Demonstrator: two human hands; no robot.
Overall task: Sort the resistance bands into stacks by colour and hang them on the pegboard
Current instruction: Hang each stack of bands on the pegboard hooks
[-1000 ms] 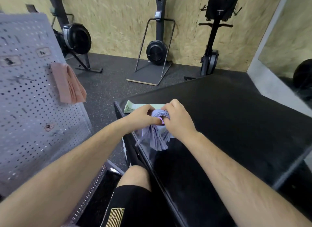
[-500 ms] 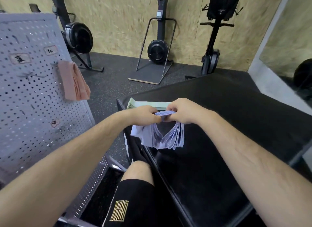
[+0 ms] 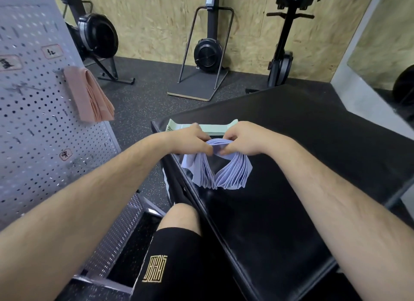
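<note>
Both my hands hold a stack of lilac resistance bands (image 3: 230,177) just above the black padded bench (image 3: 302,166). My left hand (image 3: 190,140) pinches the top of the stack from the left, and my right hand (image 3: 245,139) pinches it from the right. The bands' looped ends droop down and fan apart between the two hands. A flat stack of pale green bands (image 3: 212,128) lies on the bench right behind my hands. A stack of pink bands (image 3: 89,94) hangs on a peg of the grey pegboard (image 3: 40,125) at the left.
The pegboard leans at the left with small labels and bare hooks. My knee in black shorts (image 3: 177,256) is beside the bench edge. Black exercise machines (image 3: 208,49) stand on the dark floor against a chipboard wall. A mirror is at the far right.
My hands have lifted the lilac stack and drawn slightly apart, so its hanging ends now spread into two fans. The view has tilted a little towards the pegboard.
</note>
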